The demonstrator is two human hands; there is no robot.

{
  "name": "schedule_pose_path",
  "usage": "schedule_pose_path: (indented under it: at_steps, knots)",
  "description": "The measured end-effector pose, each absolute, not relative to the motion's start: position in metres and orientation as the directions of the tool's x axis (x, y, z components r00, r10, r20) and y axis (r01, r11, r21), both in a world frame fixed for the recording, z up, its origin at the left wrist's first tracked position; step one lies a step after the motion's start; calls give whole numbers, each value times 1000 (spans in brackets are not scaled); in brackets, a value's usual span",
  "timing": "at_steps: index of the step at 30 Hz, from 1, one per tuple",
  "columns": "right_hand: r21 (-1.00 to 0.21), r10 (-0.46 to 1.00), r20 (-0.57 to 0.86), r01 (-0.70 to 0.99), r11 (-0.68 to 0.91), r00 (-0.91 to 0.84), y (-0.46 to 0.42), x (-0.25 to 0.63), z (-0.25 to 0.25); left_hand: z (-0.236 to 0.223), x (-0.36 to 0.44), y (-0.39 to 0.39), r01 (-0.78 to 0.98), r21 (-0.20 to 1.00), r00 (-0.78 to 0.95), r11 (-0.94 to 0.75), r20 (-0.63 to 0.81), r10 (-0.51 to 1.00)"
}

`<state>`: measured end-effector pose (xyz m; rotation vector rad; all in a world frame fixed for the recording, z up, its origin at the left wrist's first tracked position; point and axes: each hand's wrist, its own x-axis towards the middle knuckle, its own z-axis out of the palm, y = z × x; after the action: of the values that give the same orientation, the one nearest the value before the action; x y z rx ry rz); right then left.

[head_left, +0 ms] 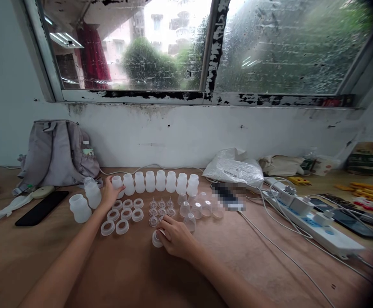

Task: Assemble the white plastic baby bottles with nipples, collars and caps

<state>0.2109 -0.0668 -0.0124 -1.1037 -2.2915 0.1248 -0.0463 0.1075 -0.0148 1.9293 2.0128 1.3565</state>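
Note:
My left hand (110, 194) is closed around the leftmost bottle (117, 183) of a row of frosted white baby bottles (150, 182) standing upright. My right hand (177, 236) pinches a translucent collar ring (156, 240) low over the table's middle; its fingers partly cover the ring, and I cannot tell whether a teat sits in it. Just beyond that hand stand several clear teats (161, 202) in short rows. Loose collar rings (122, 226) lie to their left. Clear domed caps (189, 221) stand to their right. Left of my left forearm are a bottle (80, 208) and another bottle-shaped piece (92, 193).
At the left lie a black phone (42, 208) and a grey backpack (56, 149). A plastic bag (234, 167) rests against the back wall. Right of the caps are a phone with a cable (226, 196) and a white power strip (318, 231) with plugs and cords.

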Motion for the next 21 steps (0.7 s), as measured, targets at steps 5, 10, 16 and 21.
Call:
schedule_pose_path:
  at_steps: [5, 10, 16, 21]
  knots:
    - [-331, 818, 356, 758, 563, -452, -65, 210, -22, -6, -24, 71, 817, 452, -144, -358, 761, 633]
    - [-331, 852, 312, 793, 511, -419, -63, 205, -32, -5, 7, 2, 709, 271, 322, -651, 696, 641]
    - [-336, 822, 344, 758, 558, -453, -59, 204, -39, -11, 20, -37, 465, 205, 755, -861, 417, 506]
    - [-431, 813, 344, 690, 581, -469, -58, 203, -39, -8, 21, -38, 467, 270, 760, -842, 365, 538]
